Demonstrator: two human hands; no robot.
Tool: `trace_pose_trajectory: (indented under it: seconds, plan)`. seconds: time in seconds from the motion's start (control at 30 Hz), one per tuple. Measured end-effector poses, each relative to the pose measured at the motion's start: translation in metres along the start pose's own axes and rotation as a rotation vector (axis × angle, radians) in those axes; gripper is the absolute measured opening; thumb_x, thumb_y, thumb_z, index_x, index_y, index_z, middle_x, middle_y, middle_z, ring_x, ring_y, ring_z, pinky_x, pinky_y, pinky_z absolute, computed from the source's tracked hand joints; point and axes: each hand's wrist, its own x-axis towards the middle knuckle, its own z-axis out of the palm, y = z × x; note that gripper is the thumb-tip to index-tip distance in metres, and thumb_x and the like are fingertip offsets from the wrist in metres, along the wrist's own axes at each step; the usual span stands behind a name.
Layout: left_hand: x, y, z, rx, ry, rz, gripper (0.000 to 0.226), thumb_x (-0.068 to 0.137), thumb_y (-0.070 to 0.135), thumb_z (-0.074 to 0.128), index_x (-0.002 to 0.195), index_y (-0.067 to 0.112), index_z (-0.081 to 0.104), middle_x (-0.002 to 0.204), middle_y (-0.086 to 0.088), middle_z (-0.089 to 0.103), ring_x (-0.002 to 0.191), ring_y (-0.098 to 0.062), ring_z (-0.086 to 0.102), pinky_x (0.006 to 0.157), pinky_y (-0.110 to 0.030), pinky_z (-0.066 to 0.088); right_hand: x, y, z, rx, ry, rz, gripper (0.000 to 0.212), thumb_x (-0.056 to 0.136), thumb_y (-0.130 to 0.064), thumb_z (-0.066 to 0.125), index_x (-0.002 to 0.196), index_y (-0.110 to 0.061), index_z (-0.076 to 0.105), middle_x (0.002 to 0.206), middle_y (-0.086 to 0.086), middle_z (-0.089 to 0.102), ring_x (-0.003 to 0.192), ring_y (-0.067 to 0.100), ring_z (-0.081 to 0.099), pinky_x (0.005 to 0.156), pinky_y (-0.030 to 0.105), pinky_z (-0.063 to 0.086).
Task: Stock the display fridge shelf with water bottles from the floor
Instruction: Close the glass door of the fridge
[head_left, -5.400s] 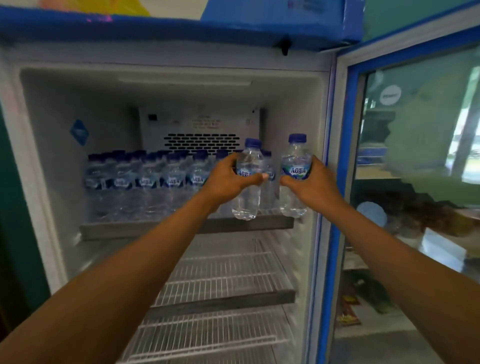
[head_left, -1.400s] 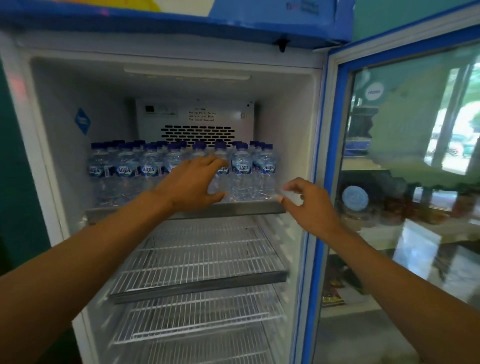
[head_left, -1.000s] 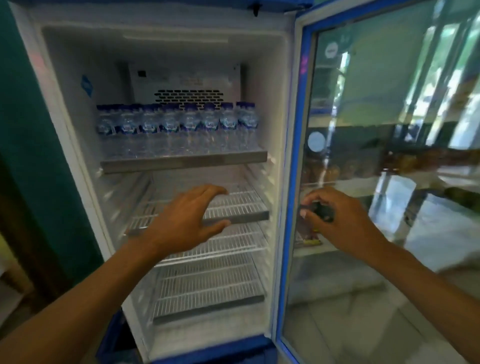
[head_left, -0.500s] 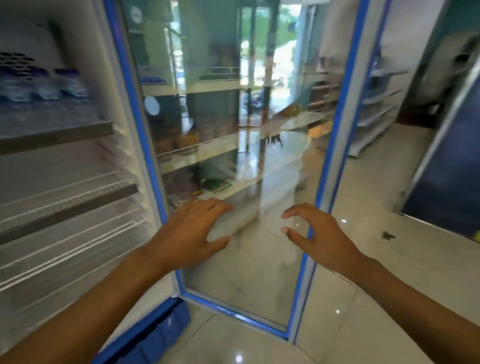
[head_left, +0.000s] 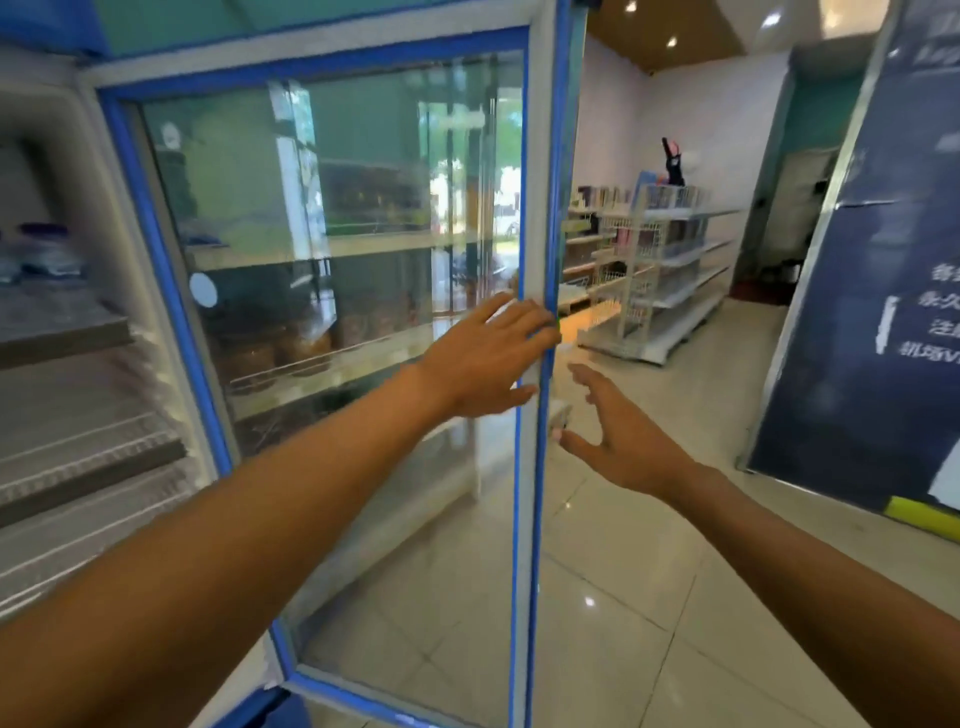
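The display fridge stands open at the left, its glass door (head_left: 337, 260) with a blue frame swung out in front of me. My left hand (head_left: 485, 358) lies with straight fingers against the door's outer edge, holding nothing. My right hand (head_left: 621, 439) hovers open just right of that edge, empty. Water bottles (head_left: 44, 254) with blue caps show blurred on the top shelf (head_left: 62, 338) at the far left. Bare wire shelves (head_left: 88, 457) lie below. No bottles on the floor are in view.
Glossy tiled floor (head_left: 623, 597) spreads to the right. White shop shelving (head_left: 660, 270) stands at the back. A dark blue board (head_left: 878, 291) leans at the right.
The two bottles went onto the top shelf and both hands came away empty. The view swung right from the fridge interior to the door, and my left hand reached the door's edge.
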Motion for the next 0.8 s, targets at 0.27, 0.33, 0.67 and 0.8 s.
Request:
trace_pose_trajectory:
  seconds: [0.27,0.33,0.67,0.8]
  plan:
    - [0.033,-0.024,-0.006,0.339,0.003,0.174,0.049,0.094,0.047,0.039,0.125,0.016,0.061,0.134,-0.008,0.057,0.135,-0.028,0.042,0.118,-0.053,0.015,0.042,0.020,0.000,0.215,-0.125,-0.209,0.103,0.077,-0.059,0.069,0.152,-0.034,0.003,0.154,-0.017,0.026,0.136,0.000,0.033,0.113,0.030,0.034]
    - [0.034,-0.021,-0.012,0.361,-0.005,0.160,0.045,0.094,0.046,0.042,0.122,0.017,0.063,0.131,-0.007,0.059,0.133,-0.027,0.045,0.117,-0.052,0.017,0.043,0.024,-0.002,0.272,-0.123,-0.285,0.104,0.076,-0.054,0.072,0.152,-0.033,0.003,0.154,-0.016,0.027,0.136,0.000,0.035,0.112,0.028,0.034]
    - [-0.008,0.005,-0.045,0.408,0.028,0.080,0.043,0.099,0.044,0.043,0.123,0.016,0.064,0.134,-0.009,0.059,0.133,-0.027,0.046,0.115,-0.052,0.024,0.023,0.030,-0.007,0.169,-0.237,-0.637,0.111,0.074,-0.060,0.069,0.152,-0.032,-0.006,0.160,-0.010,0.012,0.144,0.003,0.018,0.117,0.031,0.025]
    - [-0.038,0.023,-0.071,0.476,0.108,0.043,0.041,0.094,0.045,0.054,0.114,0.013,0.069,0.123,-0.010,0.066,0.123,-0.027,0.057,0.108,-0.049,0.036,0.013,0.014,0.002,0.083,-0.219,-0.814,0.113,0.077,-0.058,0.069,0.153,-0.019,-0.006,0.159,-0.012,0.000,0.145,-0.002,0.007,0.115,0.013,0.011]
